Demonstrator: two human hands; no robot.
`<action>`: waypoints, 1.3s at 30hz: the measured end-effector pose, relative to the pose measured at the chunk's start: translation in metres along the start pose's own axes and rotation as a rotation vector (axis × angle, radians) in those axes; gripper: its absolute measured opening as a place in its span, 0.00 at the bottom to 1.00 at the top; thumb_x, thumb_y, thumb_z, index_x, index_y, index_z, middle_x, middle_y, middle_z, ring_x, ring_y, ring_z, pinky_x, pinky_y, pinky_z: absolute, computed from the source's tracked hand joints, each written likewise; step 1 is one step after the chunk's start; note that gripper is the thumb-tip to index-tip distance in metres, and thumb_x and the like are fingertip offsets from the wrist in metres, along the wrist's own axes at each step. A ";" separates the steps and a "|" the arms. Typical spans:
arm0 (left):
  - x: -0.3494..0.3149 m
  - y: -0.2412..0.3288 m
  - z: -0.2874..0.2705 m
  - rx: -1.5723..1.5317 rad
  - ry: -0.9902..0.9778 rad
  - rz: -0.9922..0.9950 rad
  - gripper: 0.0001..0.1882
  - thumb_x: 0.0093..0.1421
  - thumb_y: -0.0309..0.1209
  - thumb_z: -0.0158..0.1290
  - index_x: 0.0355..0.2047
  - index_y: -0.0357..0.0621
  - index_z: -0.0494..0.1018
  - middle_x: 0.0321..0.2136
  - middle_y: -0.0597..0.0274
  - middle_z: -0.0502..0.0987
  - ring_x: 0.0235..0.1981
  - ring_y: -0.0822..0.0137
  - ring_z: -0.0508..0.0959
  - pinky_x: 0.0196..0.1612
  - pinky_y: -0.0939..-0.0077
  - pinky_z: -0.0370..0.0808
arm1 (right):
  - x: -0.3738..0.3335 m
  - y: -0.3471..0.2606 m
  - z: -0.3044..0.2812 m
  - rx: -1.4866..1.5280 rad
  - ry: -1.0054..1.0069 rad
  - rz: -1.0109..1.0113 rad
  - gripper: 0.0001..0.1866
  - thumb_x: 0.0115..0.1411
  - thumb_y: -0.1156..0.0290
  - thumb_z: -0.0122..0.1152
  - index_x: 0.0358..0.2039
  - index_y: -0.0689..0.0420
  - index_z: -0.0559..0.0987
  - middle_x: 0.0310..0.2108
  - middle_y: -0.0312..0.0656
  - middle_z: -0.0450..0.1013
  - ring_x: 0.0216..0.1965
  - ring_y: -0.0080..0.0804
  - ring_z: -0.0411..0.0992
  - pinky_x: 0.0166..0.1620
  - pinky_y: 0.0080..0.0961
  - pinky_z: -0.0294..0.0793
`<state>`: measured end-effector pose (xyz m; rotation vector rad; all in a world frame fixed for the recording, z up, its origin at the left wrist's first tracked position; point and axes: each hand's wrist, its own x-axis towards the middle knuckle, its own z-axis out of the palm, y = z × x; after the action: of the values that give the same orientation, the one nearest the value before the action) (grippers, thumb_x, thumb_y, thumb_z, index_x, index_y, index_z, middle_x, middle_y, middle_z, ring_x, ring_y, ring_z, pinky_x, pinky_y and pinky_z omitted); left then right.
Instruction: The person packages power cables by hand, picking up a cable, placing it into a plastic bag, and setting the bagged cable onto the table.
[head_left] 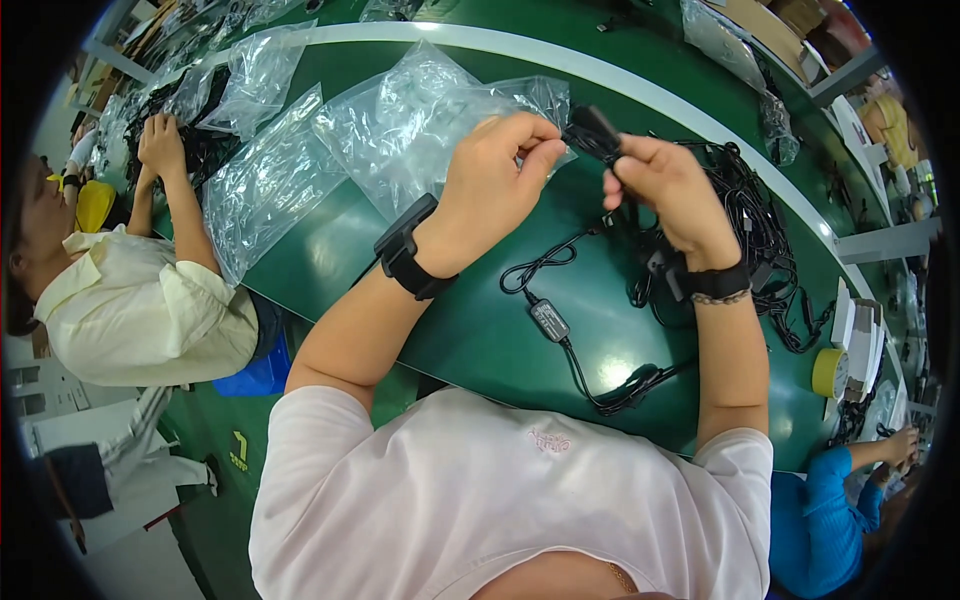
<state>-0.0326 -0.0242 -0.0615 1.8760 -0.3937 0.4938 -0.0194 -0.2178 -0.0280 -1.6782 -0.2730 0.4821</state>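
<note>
My right hand [668, 190] is closed around a folded black cable bundle [594, 132], slightly blurred, with a cable end hanging below its fingers. Just left of the bundle, my left hand [500, 180] is closed in a thumb-and-finger pinch; what lies between its tips is too small to make out. Clear plastic bags [400, 120] lie behind and beside the left hand, one edge reaching its fingertips. On the green table [470, 320], in front of both hands, rests a black cable with an inline box [549, 320], partly coiled at its lower end.
A tangled heap of black cables [745, 200] lies behind and beside my right wrist. At the far right are a yellow tape roll [829, 373] and white boxes [858, 335]. Co-workers sit at left, in a pale yellow shirt [150, 310], and at lower right, in blue [820, 520].
</note>
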 end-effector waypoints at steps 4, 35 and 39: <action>0.005 -0.001 -0.005 0.042 0.078 0.041 0.03 0.51 0.25 0.53 0.27 0.40 0.72 0.19 0.60 0.73 0.24 0.64 0.72 0.26 0.75 0.68 | 0.005 0.014 -0.002 0.072 -0.118 0.038 0.13 0.57 0.72 0.48 0.41 0.65 0.71 0.24 0.35 0.69 0.23 0.20 0.68 0.32 0.17 0.70; 0.002 0.008 -0.002 0.030 -0.213 0.261 0.06 0.50 0.21 0.50 0.30 0.40 0.70 0.24 0.59 0.74 0.27 0.57 0.72 0.31 0.70 0.69 | -0.003 0.026 0.035 -0.783 0.385 -0.670 0.16 0.51 0.82 0.51 0.42 0.63 0.72 0.28 0.48 0.73 0.30 0.41 0.73 0.34 0.28 0.71; -0.002 0.016 0.004 0.068 -0.304 0.335 0.06 0.50 0.21 0.50 0.30 0.42 0.70 0.26 0.61 0.75 0.28 0.57 0.72 0.32 0.69 0.69 | 0.007 0.034 0.001 0.717 -0.159 0.046 0.07 0.58 0.77 0.46 0.35 0.66 0.71 0.30 0.40 0.72 0.32 0.27 0.73 0.37 0.20 0.73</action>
<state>-0.0420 -0.0331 -0.0508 1.9648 -0.9141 0.4465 -0.0170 -0.2201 -0.0628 -0.9506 -0.1488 0.6557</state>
